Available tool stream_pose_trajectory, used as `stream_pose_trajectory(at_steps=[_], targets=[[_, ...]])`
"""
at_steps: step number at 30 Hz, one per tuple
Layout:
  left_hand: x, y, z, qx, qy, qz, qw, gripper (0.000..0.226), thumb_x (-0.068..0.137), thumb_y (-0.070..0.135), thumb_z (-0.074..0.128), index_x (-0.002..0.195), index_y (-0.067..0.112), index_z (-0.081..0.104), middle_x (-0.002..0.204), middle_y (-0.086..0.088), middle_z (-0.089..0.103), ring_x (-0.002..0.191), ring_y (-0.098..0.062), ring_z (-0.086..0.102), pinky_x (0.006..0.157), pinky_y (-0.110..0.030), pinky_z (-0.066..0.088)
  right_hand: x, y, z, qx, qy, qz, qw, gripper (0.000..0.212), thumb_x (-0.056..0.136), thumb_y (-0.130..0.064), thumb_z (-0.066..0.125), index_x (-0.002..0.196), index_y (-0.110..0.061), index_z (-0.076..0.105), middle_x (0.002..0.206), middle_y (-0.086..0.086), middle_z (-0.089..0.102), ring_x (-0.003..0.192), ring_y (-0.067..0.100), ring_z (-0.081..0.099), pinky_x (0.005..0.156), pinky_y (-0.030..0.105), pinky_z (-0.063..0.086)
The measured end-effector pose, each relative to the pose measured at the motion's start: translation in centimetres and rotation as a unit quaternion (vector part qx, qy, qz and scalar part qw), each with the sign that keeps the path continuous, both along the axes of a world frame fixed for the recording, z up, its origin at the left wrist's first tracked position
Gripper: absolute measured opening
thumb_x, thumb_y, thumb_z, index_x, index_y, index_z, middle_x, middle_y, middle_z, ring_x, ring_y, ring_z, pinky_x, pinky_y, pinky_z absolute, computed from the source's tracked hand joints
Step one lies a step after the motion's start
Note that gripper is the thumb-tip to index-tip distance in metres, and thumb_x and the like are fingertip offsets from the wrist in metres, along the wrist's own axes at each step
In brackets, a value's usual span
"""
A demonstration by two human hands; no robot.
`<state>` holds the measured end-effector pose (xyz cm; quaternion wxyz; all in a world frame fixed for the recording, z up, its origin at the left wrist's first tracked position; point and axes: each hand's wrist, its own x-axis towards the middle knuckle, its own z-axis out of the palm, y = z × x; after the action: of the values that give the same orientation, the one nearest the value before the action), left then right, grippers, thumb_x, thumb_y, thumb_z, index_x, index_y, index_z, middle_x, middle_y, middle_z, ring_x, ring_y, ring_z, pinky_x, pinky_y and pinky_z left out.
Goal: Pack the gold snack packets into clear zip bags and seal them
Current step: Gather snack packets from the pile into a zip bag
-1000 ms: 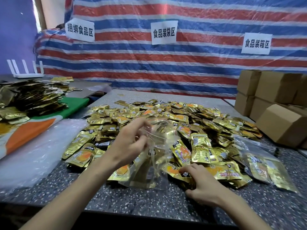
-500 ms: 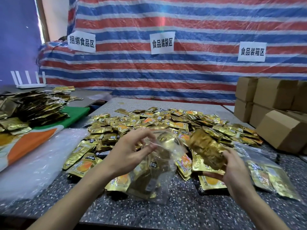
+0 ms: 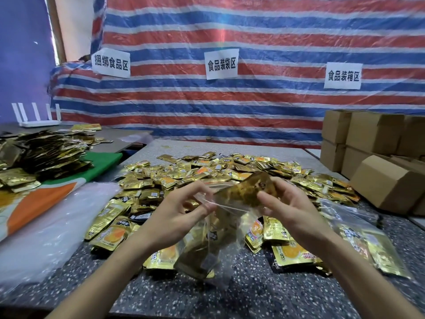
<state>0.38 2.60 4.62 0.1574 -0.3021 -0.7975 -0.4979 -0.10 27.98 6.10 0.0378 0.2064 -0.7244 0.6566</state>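
fingers (image 3: 284, 192) pinching gold packet (image 3: 247, 191), sign (image 3: 221, 64) 食品装袋区

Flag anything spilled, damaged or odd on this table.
Nothing stands out. The gold packets lie in a loose heap on the table; the left hand pinches the clear bag open, and the right hand holds a packet at its mouth.

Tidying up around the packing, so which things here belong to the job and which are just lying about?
In the job: clear zip bag pinched by left hand; gold packet in right hand; loose packet pile; filled bag.
Lying about: cardboard boxes; router; wall signs; plastic sheet.
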Motion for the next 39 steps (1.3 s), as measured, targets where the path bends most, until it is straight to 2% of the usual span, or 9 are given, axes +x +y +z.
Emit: stream_pose_trajectory(at_steps=[4,9,11,14,18,26,31,35,39], targets=[[0.0,-0.4,0.2,0.000,-0.006,0.001,1.000,0.004,0.088,0.038,0.063,0.091,0.041,0.064,0.108,0.010,0.069,0.100,-0.008,0.066,0.075,-0.020,0.056,0.1,-0.5,0.2,0.065,-0.043,0.051,0.996,0.019,0.090,-0.002,0.066,0.107,-0.010,0.064,0.112,0.015,0.069,0.105,0.037,0.068,0.087,0.048,0.059],[0.2,-0.4,0.3,0.032,-0.016,0.045,0.998,0.020,0.084,0.041,0.065,0.096,0.025,0.067,0.093,-0.004,0.067,0.084,-0.032,0.066,0.073,-0.056,0.056,-0.1,-1.3,1.4,0.161,-0.045,0.025,0.986,0.029,0.077,-0.009,0.083,0.103,-0.016,0.074,0.091,0.011,0.077,0.075,0.018,0.071,0.068,0.027,0.058],[0.2,-0.6,0.4,0.040,-0.024,0.056,0.997,0.016,0.085,0.036,0.069,0.096,0.024,0.068,0.089,-0.001,0.069,0.076,-0.026,0.070,0.067,-0.049,0.059,-0.2,-1.3,2.2,0.192,-0.019,0.006,0.981,0.039,0.064,-0.022,0.090,0.100,-0.020,0.078,0.085,0.009,0.077,0.070,0.013,0.067,0.065,0.022,0.053],[0.2,-1.2,0.8,0.019,-0.025,0.063,0.998,0.012,0.086,0.021,0.074,0.098,0.024,0.071,0.082,0.015,0.070,0.067,-0.002,0.068,0.054,-0.015,0.049,-0.2,-0.9,3.6,0.223,0.005,0.010,0.975,0.053,0.052,-0.029,0.092,0.102,-0.025,0.079,0.090,-0.005,0.078,0.073,0.008,0.069,0.068,0.021,0.055],[0.4,-1.9,1.7,-0.037,-0.007,0.097,0.995,0.017,0.079,0.023,0.081,0.095,0.024,0.075,0.084,0.021,0.071,0.075,0.000,0.065,0.066,-0.018,0.049,0.3,-0.6,4.7,0.302,0.041,0.032,0.952,0.054,0.062,-0.012,0.092,0.111,-0.027,0.075,0.092,-0.016,0.076,0.076,0.004,0.070,0.071,0.027,0.060],[0.2,-3.3,1.2,0.124,-0.136,-0.012,0.983,0.051,0.074,0.015,0.083,0.119,0.028,0.063,0.095,-0.011,0.077,0.089,-0.024,0.075,0.071,-0.027,0.058,-0.1,-0.3,3.6,0.194,0.074,-0.024,0.978,0.033,0.086,0.001,0.073,0.111,-0.021,0.068,0.091,-0.003,0.079,0.090,0.010,0.075,0.081,0.020,0.058],[-0.4,-4.1,0.3,0.175,-0.141,0.024,0.974,0.016,0.074,0.024,0.080,0.088,0.015,0.077,0.089,-0.015,0.076,0.071,-0.020,0.072,0.063,-0.024,0.055,-0.7,0.2,2.6,0.244,0.049,-0.035,0.968,0.014,0.086,-0.006,0.075,0.098,-0.013,0.078,0.090,0.000,0.079,0.088,0.020,0.074,0.081,0.030,0.059],[-0.4,-4.1,0.5,0.201,-0.141,0.028,0.969,0.023,0.075,0.034,0.078,0.086,0.014,0.079,0.088,-0.016,0.075,0.068,-0.019,0.070,0.061,-0.024,0.055,-0.6,0.7,3.1,0.144,0.035,-0.028,0.989,0.014,0.080,-0.006,0.075,0.093,-0.011,0.079,0.086,0.010,0.078,0.077,0.021,0.073,0.069,0.026,0.061],[-0.4,-3.2,0.5,0.227,-0.137,0.037,0.964,0.019,0.076,0.029,0.075,0.085,0.012,0.079,0.085,-0.016,0.075,0.067,-0.021,0.070,0.061,-0.025,0.056,-0.9,0.9,2.7,0.028,0.053,-0.078,0.995,0.035,0.071,-0.020,0.076,0.106,-0.016,0.075,0.089,0.010,0.078,0.080,0.020,0.075,0.072,0.026,0.061]])
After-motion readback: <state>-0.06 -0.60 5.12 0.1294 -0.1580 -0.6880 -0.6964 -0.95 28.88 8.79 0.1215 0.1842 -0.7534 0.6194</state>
